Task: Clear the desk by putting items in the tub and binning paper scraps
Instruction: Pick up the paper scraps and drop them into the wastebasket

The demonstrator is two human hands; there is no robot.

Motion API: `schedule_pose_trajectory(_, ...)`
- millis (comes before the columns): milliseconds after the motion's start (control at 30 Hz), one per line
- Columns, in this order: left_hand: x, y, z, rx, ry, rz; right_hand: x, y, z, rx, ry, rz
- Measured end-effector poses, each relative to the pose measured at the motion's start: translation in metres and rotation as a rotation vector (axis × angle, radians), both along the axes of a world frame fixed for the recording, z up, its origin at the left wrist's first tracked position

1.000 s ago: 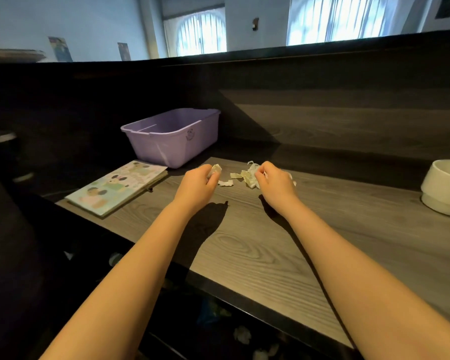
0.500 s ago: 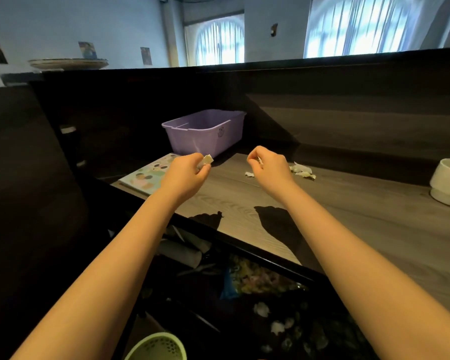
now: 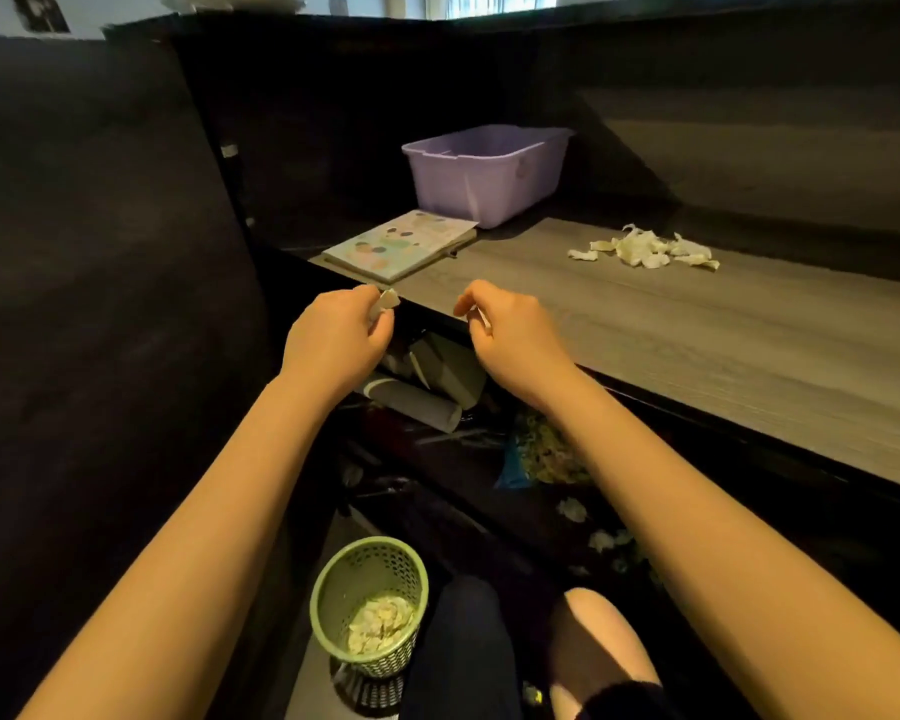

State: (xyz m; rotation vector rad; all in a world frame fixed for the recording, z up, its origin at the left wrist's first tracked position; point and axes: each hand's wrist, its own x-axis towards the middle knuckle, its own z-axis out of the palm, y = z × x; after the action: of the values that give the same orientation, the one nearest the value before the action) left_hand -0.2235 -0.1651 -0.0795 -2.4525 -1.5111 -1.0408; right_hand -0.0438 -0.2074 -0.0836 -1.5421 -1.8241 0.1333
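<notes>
My left hand [image 3: 336, 335] pinches a small white paper scrap [image 3: 387, 301] just off the desk's front edge. My right hand [image 3: 510, 330] pinches another scrap [image 3: 481, 320], mostly hidden by the fingers. Both hands hover over the dark gap below the desk [image 3: 697, 330]. A pile of paper scraps [image 3: 645, 249] lies further back on the desk. The purple tub [image 3: 484, 174] stands at the desk's far left, with a colourful book [image 3: 401, 244] in front of it. A green mesh bin [image 3: 367, 605] on the floor below holds several scraps.
Rolled paper tubes [image 3: 427, 387] and clutter lie under the desk. A few crumpled scraps [image 3: 601, 537] sit on the dark floor. My knee [image 3: 593, 631] is beside the bin. A dark panel [image 3: 100, 252] closes off the left side.
Both hands have pulled back from the scrap pile to the desk's front edge, each keeping a scrap. The view has tilted down, showing the green bin on the floor.
</notes>
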Motion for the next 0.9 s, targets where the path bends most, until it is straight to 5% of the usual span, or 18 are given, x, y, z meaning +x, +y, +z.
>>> schedule_pose_trajectory(900,-0.087,0.028,-0.287,-0.566,0.172,0.245,-0.102,0.066,-0.274,-0.559,-0.214,0.13)
